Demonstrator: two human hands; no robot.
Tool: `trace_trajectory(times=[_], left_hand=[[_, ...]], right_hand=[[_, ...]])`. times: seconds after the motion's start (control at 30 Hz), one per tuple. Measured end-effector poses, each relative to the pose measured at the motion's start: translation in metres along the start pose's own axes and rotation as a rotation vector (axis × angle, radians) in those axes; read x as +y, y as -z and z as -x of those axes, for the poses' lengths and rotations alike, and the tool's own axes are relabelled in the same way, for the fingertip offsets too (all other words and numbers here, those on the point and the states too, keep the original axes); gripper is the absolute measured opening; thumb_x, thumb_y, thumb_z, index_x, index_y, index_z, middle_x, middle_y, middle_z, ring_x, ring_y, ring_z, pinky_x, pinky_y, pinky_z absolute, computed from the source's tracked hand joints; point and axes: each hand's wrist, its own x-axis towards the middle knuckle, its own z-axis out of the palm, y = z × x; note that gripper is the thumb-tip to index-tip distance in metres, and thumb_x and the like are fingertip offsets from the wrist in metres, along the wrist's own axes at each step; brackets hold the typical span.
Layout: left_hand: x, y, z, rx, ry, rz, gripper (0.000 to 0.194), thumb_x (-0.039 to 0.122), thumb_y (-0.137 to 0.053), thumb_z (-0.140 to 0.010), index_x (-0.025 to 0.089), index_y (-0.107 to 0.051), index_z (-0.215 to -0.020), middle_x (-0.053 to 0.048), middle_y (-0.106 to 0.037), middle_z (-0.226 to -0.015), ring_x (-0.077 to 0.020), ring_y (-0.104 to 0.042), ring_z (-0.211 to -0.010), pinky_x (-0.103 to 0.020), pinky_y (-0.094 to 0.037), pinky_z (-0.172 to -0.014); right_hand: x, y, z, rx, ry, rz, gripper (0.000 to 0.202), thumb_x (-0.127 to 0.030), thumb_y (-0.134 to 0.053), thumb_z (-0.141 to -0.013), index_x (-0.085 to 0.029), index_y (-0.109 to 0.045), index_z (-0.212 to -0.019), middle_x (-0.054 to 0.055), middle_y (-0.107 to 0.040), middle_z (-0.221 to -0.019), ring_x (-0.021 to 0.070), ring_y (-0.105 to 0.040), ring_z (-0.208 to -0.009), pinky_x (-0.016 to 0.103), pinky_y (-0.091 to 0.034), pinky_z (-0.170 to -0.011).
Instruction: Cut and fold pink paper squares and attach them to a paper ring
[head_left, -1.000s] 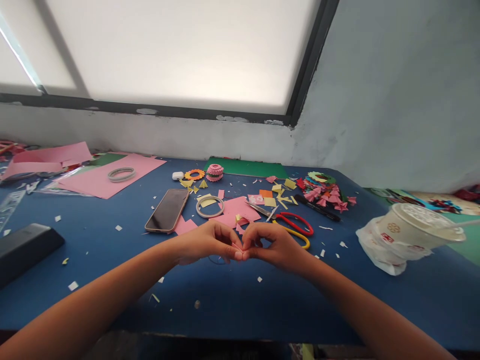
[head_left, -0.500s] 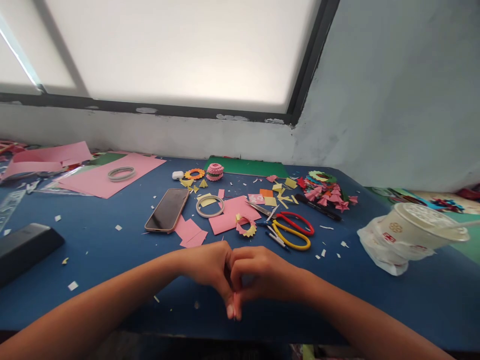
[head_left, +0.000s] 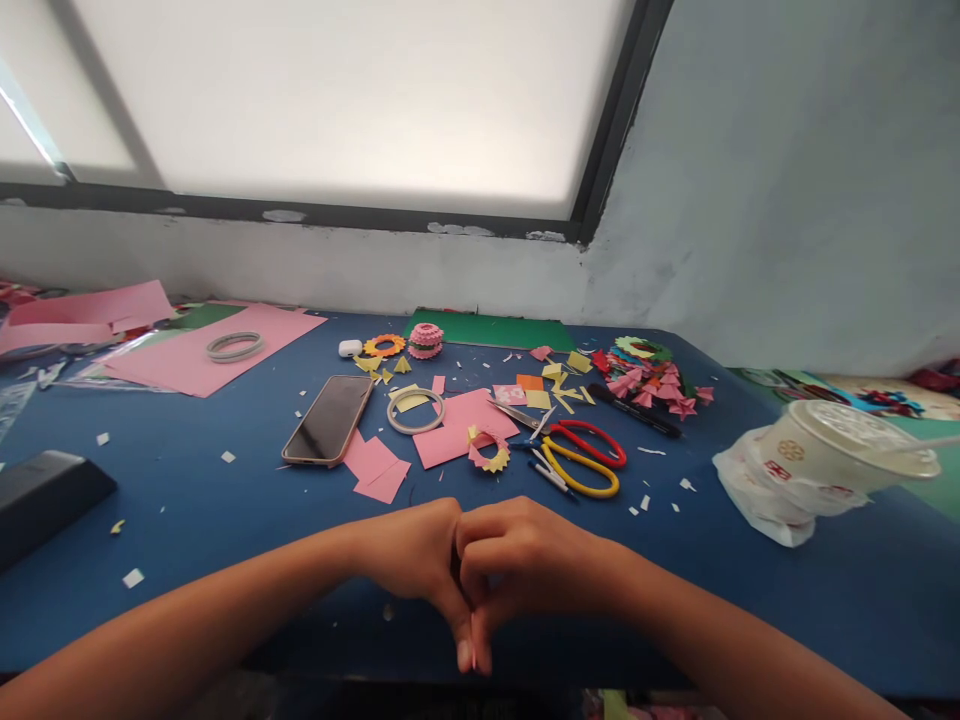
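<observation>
My left hand (head_left: 421,558) and my right hand (head_left: 517,560) meet near the front edge of the blue table. Their thumbs and fingertips press together on a small piece of pink paper (head_left: 473,648), mostly hidden between them. Just beyond the hands sits a pink and yellow paper ring (head_left: 488,450) with a jagged edge. Pink paper sheets (head_left: 442,445) lie behind and left of the ring. To its right are scissors (head_left: 585,458) with red and yellow handles, blades resting over paper, and a pen (head_left: 551,478).
Left of centre are a phone (head_left: 330,420) and a tape roll (head_left: 415,411). A black object (head_left: 45,500) is at far left, a lidded cup (head_left: 817,455) in a bag at right. Paper flowers (head_left: 652,380) and a black marker (head_left: 637,411) stand behind.
Both hands have shifted slightly down in the picture, still pressed together on the pink paper. The view has moved a little, so the table items appear slightly further left.
</observation>
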Motion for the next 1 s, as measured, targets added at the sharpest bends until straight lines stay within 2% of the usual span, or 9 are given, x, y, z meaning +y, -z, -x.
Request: trace_trajectory(times=[0.1,0.2,0.3,0.4,0.57,0.83,0.9,1.0], left_hand=[[0.001,0.009,-0.001,0.082,-0.115,0.158,0.014,0.020,-0.081,-0.055,0.014,-0.073,-0.065,0.001,-0.067,-0.060,-0.0113,-0.055,-0.057,-0.018,-0.042,-0.054],[0.006,0.020,-0.002,0.304,-0.193,0.371,0.008,0.017,-0.079,-0.058,0.015,-0.072,-0.062,0.000,-0.068,-0.061,-0.0116,-0.059,-0.059,-0.019,-0.045,-0.058],[0.012,0.028,-0.001,0.475,-0.254,0.532,0.010,0.015,-0.079,-0.058,0.015,-0.070,-0.060,0.000,-0.068,-0.061,-0.0093,-0.058,-0.058,-0.018,-0.045,-0.057],[0.014,0.028,-0.002,0.499,-0.272,0.571,0.011,0.014,-0.078,-0.060,0.014,-0.068,-0.062,0.000,-0.067,-0.064,-0.0088,-0.059,-0.062,-0.018,-0.045,-0.060],[0.007,0.023,-0.006,0.479,-0.252,0.532,0.014,0.020,-0.075,-0.065,0.013,-0.064,-0.068,0.001,-0.065,-0.067,-0.0080,-0.058,-0.062,-0.019,-0.043,-0.060],[0.009,0.026,-0.004,0.495,-0.218,0.384,0.019,0.032,-0.065,-0.076,0.013,-0.063,-0.075,0.001,-0.064,-0.064,-0.0089,-0.058,-0.060,-0.021,-0.043,-0.061],[0.009,0.029,-0.002,0.481,-0.220,0.285,0.020,0.033,-0.064,-0.077,0.013,-0.066,-0.078,-0.001,-0.065,-0.066,-0.0098,-0.059,-0.064,-0.021,-0.044,-0.062],[0.007,0.036,0.001,0.387,-0.195,0.109,0.021,0.030,-0.067,-0.075,0.014,-0.070,-0.087,-0.003,-0.069,-0.074,-0.0119,-0.060,-0.069,-0.022,-0.045,-0.064]], right_hand=[[0.003,0.014,-0.001,0.179,-0.050,-0.124,0.027,-0.037,-0.064,-0.077,-0.016,-0.055,-0.063,0.001,-0.057,-0.072,0.0082,-0.051,-0.061,0.018,-0.040,-0.052],[0.005,0.026,-0.003,0.397,-0.123,-0.114,0.025,-0.038,-0.062,-0.079,-0.017,-0.056,-0.067,0.001,-0.056,-0.069,0.0082,-0.048,-0.057,0.020,-0.042,-0.052],[0.005,0.027,-0.003,0.441,-0.175,-0.040,0.022,-0.037,-0.063,-0.080,-0.017,-0.058,-0.072,0.001,-0.058,-0.070,0.0089,-0.050,-0.057,0.021,-0.043,-0.053],[0.004,0.019,-0.003,0.411,-0.240,0.042,0.025,-0.041,-0.059,-0.082,-0.017,-0.060,-0.075,0.001,-0.059,-0.067,0.0089,-0.052,-0.054,0.020,-0.044,-0.052],[0.004,0.013,0.000,0.391,-0.390,0.188,0.023,-0.035,-0.051,-0.087,-0.016,-0.064,-0.081,0.003,-0.064,-0.068,0.0093,-0.056,-0.052,0.020,-0.043,-0.052],[0.007,0.026,0.000,0.278,-0.379,0.299,0.024,-0.028,-0.043,-0.090,-0.015,-0.062,-0.081,0.002,-0.062,-0.067,0.0090,-0.053,-0.053,0.019,-0.037,-0.052],[0.007,0.031,0.000,0.184,-0.389,0.301,0.025,-0.028,-0.042,-0.091,-0.016,-0.060,-0.079,0.002,-0.061,-0.067,0.0093,-0.052,-0.054,0.020,-0.035,-0.052],[0.009,0.037,0.001,-0.023,-0.390,0.286,0.021,-0.025,-0.043,-0.090,-0.016,-0.059,-0.080,0.001,-0.060,-0.066,0.0100,-0.052,-0.056,0.020,-0.033,-0.053]])
